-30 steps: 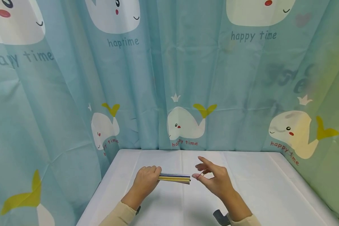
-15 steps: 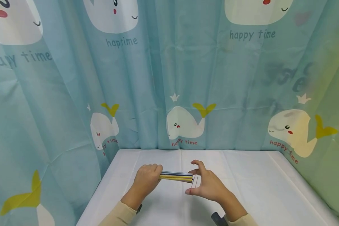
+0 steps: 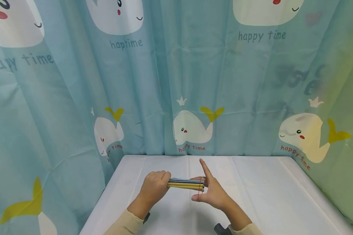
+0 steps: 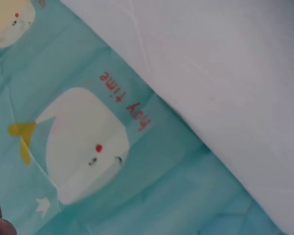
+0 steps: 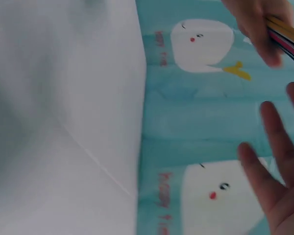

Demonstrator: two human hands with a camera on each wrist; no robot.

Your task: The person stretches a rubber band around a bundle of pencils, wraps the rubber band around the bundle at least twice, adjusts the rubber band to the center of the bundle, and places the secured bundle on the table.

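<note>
In the head view my left hand grips a bundle of pencils, yellow, dark and light-blue ones, held level above the table. Their free ends point right. My right hand has its fingers and thumb spread apart, with a thin red rubber band stretched between them. The band crosses the pencils near their right ends, apparently around them. The right wrist view shows straight fingers of the right hand below the pencils. At a corner of the left wrist view only fingertips show.
A white-covered table lies under both hands. Behind it and along the sides hangs a blue-green curtain printed with whales. A dark wrist strap shows near the right sleeve.
My right hand has moved left to the pencil ends and spread its fingers, stretching the rubber band. The band now crosses the pencils. My left hand stays nearly still.
</note>
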